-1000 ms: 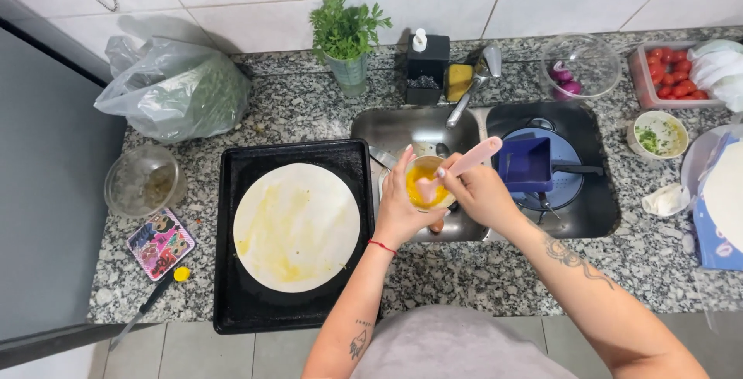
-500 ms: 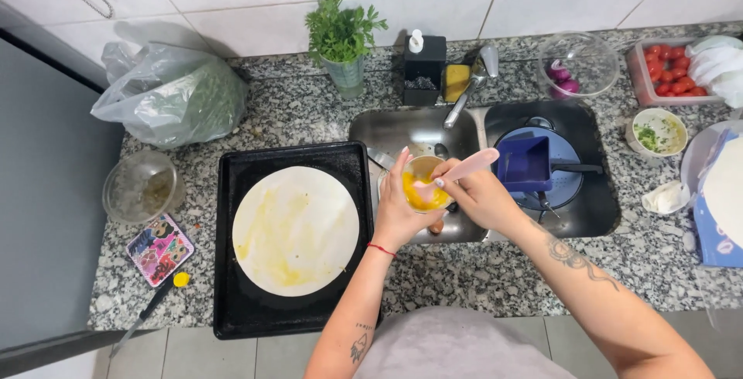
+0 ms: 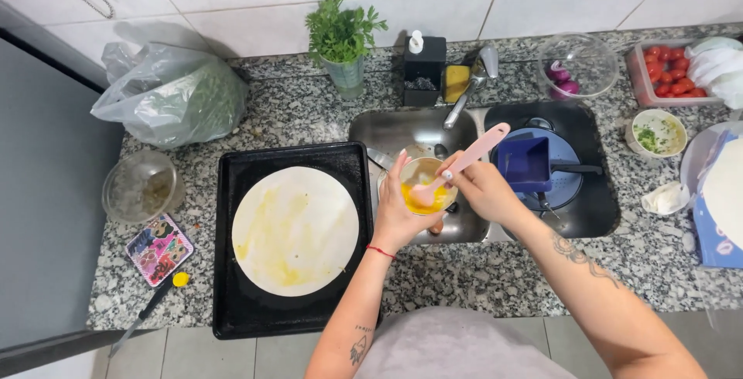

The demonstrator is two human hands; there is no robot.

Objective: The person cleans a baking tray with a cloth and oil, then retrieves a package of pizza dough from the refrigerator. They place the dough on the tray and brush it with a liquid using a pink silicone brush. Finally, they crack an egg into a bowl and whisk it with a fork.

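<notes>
My left hand (image 3: 402, 213) holds a small glass bowl (image 3: 424, 188) of yellow liquid over the steel sink (image 3: 406, 133). In my right hand (image 3: 486, 191) is a pink silicone brush (image 3: 464, 164), its head dipped into the bowl. To the left lies a black baking tray (image 3: 232, 309) carrying a round white tortilla (image 3: 296, 230) smeared with yellow.
Around the granite counter: a plastic bag of greens (image 3: 172, 93), a herb pot (image 3: 343, 42), a soap holder (image 3: 425, 69), a glass bowl with red onion (image 3: 576, 66), a tray of tomatoes (image 3: 672, 73), a blue pan (image 3: 530, 164) and an empty glass bowl (image 3: 139, 187).
The view has shifted slightly. My hands stay over the sink while the brush stirs in the bowl of yellow liquid.
</notes>
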